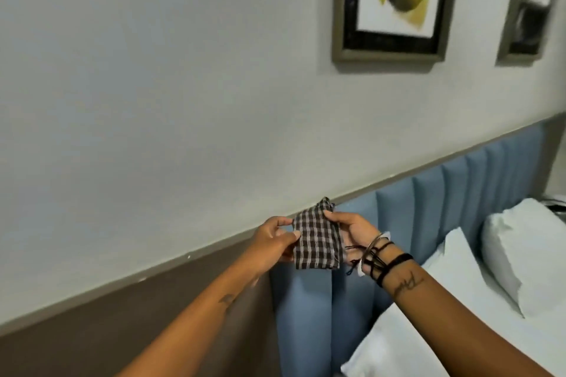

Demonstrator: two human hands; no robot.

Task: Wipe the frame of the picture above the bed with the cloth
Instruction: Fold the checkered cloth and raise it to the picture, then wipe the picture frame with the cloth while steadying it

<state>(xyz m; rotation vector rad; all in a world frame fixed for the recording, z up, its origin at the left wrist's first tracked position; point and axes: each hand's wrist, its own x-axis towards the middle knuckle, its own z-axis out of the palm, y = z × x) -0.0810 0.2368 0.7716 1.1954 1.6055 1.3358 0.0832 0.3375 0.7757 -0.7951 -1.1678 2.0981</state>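
Note:
A folded black-and-white checked cloth (317,243) hangs between both hands, low in the middle of the view. My left hand (272,242) pinches its left edge and my right hand (352,231) grips its upper right edge; the right wrist carries several bracelets. High on the wall, well above and to the right of the hands, hangs a picture with a grey-green outer frame (386,56) and a black inner border around a yellow-brown print. Its top is cut off by the view's edge.
A second framed picture (520,52) hangs further right, partly out of view. A blue padded headboard (435,208) runs along the wall behind the bed, with white pillows (520,254) at the right. A brown wall panel (122,330) fills the lower left.

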